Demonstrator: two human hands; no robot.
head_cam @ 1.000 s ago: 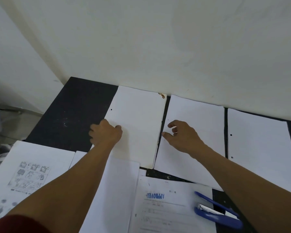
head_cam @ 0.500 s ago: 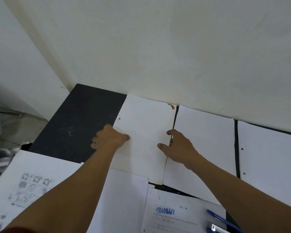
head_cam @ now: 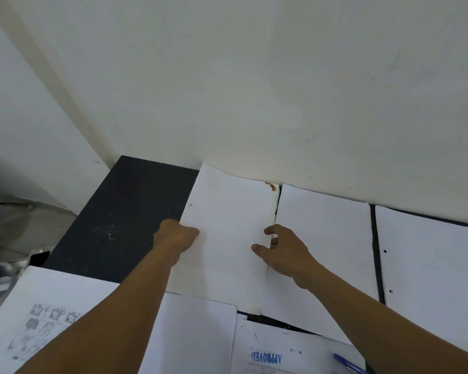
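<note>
The black table (head_cam: pixel 114 211) is standing against the wall (head_cam: pixel 281 90), and the thick paper stack (head_cam: pixel 230 238) is lying on it, just left of the neighbouring pile (head_cam: pixel 324 238). The stack is looking fairly heavy yet floppy, with loose sheets likely to slide and fan. The left hand (head_cam: pixel 174 236) is gripping its left edge, fingers curled. The right hand (head_cam: pixel 284 252) is pinching the right edge, thumb (head_cam: pixel 257 248) on top. Holding both long edges, with fingers underneath, is probably suiting it best.

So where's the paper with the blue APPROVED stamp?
The stamped sheet lies at the bottom of the head view, right of centre, with a blue pen at its right end.
</note>
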